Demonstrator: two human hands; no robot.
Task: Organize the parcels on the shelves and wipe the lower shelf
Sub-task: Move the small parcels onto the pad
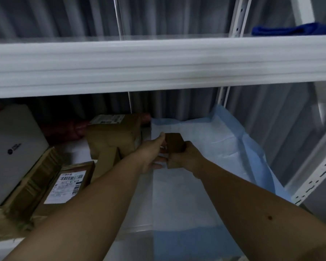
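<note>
— Where does the small brown cardboard parcel (174,143) sit relative to the person's two hands?

— Between them, held just above the pale blue-and-white sheet (205,147) that covers the right part of the white lower shelf (134,230). The right hand (183,157) curls around the parcel's near right side from below. The left hand (153,153) lies along its left face with fingers stretched out flat, pressing rather than pinching.

— Which way does the parcel's long axis run?

— It seems to run from near to far, tilted a little up at the far end, though the dim light makes that a judgement.

— And where would it go?

— The other parcels lie to its left: a large brown cardboard box with a white label (115,136) just beside the left hand, a flat brown parcel with a barcode label (68,183) nearer and farther left, and a white box (13,147) at the far left. The sheet stretches away to the right and far side, with open room there. The right hand carries the weight, so it is likely the one to steer the setting-down, while the left only steadies.

— Anything for wiping?

— A folded dark blue cloth (290,29) rests on the white upper shelf (158,61), far right, well apart from both hands.
</note>
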